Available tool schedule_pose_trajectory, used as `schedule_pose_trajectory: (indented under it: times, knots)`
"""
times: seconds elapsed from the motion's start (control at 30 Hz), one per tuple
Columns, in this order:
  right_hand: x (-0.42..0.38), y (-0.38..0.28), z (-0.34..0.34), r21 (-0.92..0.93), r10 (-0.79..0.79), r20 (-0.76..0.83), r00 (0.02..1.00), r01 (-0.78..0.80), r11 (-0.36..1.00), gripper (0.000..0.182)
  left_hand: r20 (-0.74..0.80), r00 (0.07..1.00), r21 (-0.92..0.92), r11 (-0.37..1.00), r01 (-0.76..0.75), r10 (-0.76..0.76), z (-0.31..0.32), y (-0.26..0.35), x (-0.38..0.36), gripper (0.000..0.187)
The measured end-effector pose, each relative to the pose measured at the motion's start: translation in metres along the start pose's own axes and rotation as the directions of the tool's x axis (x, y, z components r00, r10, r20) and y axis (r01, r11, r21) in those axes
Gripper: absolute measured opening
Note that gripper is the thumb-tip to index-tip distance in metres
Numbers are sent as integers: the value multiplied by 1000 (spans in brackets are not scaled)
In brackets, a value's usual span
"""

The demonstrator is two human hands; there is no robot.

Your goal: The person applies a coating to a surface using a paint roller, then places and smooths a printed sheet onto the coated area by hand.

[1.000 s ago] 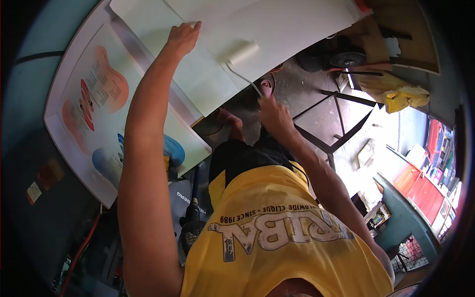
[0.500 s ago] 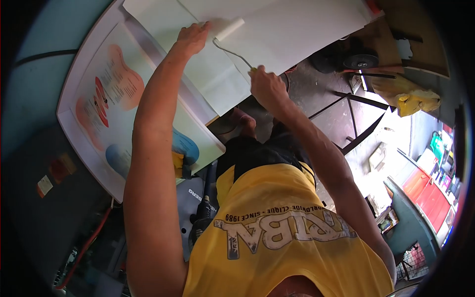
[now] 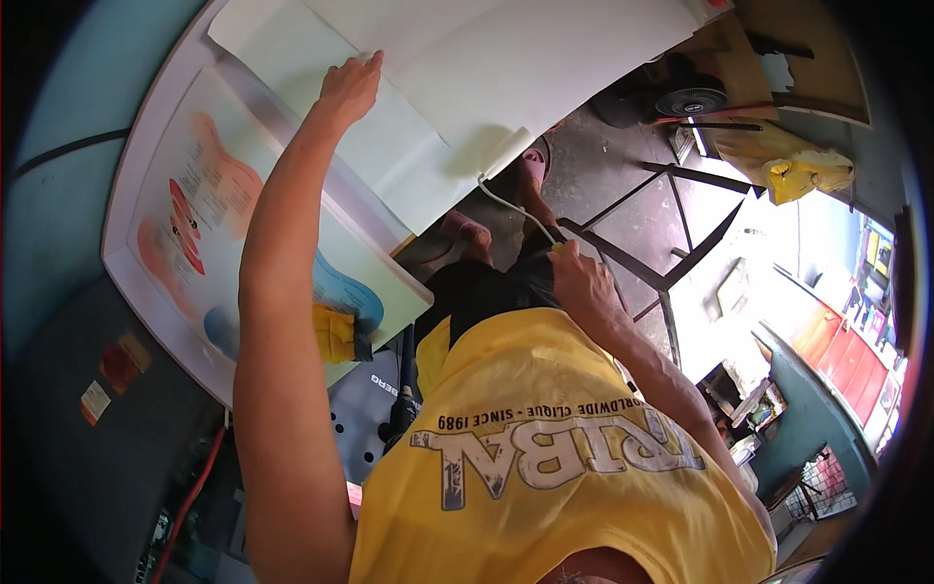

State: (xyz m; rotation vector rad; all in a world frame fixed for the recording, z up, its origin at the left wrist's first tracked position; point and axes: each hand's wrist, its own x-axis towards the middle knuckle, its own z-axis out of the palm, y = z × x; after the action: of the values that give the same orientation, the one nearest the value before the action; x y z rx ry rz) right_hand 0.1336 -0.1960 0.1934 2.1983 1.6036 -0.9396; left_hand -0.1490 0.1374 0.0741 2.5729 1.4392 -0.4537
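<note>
A large white sheet (image 3: 486,58) lies over a light panel at the top of the view. My left hand (image 3: 351,90) rests on the sheet with its fingertips, near a crease or seam, holding no object; its fingers are partly spread. My right hand (image 3: 581,280) is closed around the handle of a paint roller (image 3: 504,153). The roller's white sleeve touches the sheet at its near edge, and its bent wire frame runs down to my fist. Beside the sheet is a printed board (image 3: 219,185) with orange, red and blue shapes.
A black metal frame (image 3: 671,282) stands on the floor to the right. Behind it is a yellow bag (image 3: 803,178), near a black round object (image 3: 689,100). A yellow cloth (image 3: 334,333) hangs by the board's near edge. Red drawers (image 3: 839,350) are far right.
The roller and my right hand have moved toward my body and right, from the middle of the sheet to its near edge. My left hand has shifted slightly left as the view changed.
</note>
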Motion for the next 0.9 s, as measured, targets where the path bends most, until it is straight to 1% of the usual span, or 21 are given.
schedule_pose_trajectory:
  times: [0.07, 0.17, 0.23, 0.3, 0.33, 0.4, 0.43, 0.47, 0.5, 0.57, 0.67, 0.77, 0.8, 0.9]
  knots:
    - [-3, -2, -10, -8, -46, -40, 998, 45, 999, 23, 35, 999, -4, 1000, 9, -9, -4, 1, 1, 57]
    - [22, -34, -26, 65, -140, -141, 980, 150, 987, 22, 80, 997, -23, 1000, 17, -15, -14, 5, -1, 58]
    - [55, -48, -17, 144, -311, -283, 907, 361, 921, 29, 102, 995, -31, 999, 20, -17, -20, 6, -2, 59]
    - [89, -61, -2, 117, -338, -337, 878, 396, 911, 29, 125, 992, -37, 999, 24, -19, -22, 6, -1, 60]
    - [100, -72, -1, 101, -354, -363, 862, 414, 905, 30, 113, 993, -34, 999, 19, -15, -19, 4, 1, 64]
    - [109, -93, -15, 109, -322, -247, 914, 356, 928, 25, 93, 996, -28, 1000, 9, -6, -10, 0, 2, 73]
    - [113, -103, -21, 109, -303, -187, 934, 327, 939, 24, 116, 993, -32, 999, 17, -13, -14, 1, 1, 73]
    - [122, -109, -16, 162, -251, -185, 950, 282, 946, 27, 138, 990, -38, 999, 25, -20, -18, 2, 1, 73]
    - [127, -114, -12, 159, -265, -201, 943, 299, 941, 27, 159, 987, -44, 999, 32, -24, -17, 2, 2, 73]
    - [134, -118, -5, 148, -289, -233, 928, 328, 933, 27, 152, 988, -29, 999, 35, -30, -14, 2, 3, 73]
    - [125, -113, -4, 139, -295, -187, 937, 322, 936, 26, 153, 988, -16, 999, 28, -26, -12, 0, 4, 73]
    - [104, -99, 1, 187, -182, -101, 978, 198, 962, 25, 138, 990, -32, 999, 33, -29, -7, -2, 3, 72]
    - [95, -86, 13, 134, -227, -162, 960, 249, 959, 23, 126, 991, -41, 998, 37, -32, -6, -3, 3, 71]
    - [58, -49, 29, 55, -258, -220, 941, 276, 960, 23, 155, 987, -37, 998, 52, -46, -14, 0, 0, 70]
